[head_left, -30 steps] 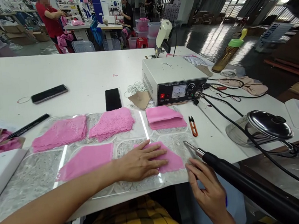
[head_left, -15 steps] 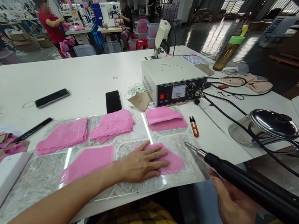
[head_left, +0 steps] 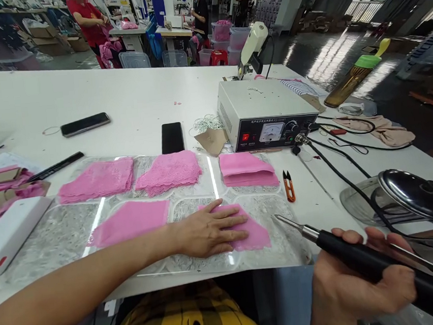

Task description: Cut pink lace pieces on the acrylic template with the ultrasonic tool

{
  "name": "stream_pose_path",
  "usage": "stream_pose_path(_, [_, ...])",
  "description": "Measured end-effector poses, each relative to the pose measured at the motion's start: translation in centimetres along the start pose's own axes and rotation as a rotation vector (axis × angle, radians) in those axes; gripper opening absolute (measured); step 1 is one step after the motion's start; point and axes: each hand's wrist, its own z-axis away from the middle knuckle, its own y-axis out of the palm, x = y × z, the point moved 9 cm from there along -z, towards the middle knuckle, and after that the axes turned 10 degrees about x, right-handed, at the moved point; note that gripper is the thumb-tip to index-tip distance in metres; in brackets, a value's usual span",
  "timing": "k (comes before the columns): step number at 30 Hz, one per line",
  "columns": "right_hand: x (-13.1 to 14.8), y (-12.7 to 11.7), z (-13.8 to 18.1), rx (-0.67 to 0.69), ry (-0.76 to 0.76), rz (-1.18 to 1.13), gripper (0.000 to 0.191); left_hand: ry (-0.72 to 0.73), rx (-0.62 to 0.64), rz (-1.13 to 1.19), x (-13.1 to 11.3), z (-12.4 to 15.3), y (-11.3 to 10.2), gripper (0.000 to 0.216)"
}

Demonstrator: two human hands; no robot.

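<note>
Head view: one right hand grasps one black-handled tool; one left hand lies flat, unclenched, on one of two pink pieces, leftward of the right hand; beyond, three pink stacks, two phones, one control box

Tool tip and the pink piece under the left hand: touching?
Apart. The head view shows grey mat between the tool tip and the pink piece.
</note>
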Motion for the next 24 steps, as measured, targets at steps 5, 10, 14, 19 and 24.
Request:
stream_pose_path(5, [2.2,0.4,-0.8,0.128,0.048,0.041,0.013,0.023,-0.046,0.009,-0.2,0.1,-0.4,0.044])
stream_pose_path(10, [1.7,0.4,-0.2,0.177,0.123,0.045,0.015,0.015,-0.039,0.004,0.0,0.1,-0.3,0.043])
stream_pose_path(14, [1.4,0.8,0.0,0.206,0.118,0.066,0.017,0.015,-0.023,-0.003,0.0,0.0,-0.1,0.044])
stream_pose_path(19, [1.7,1.4,-0.1,0.242,0.095,0.075,0.015,0.025,-0.049,-0.001,0.0,0.0,-0.3,0.044])
stream_pose_path(24, [1.7,1.4,0.1,0.219,0.106,0.096,0.015,0.033,-0.061,-0.001,-0.2,0.1,-0.4,0.044])
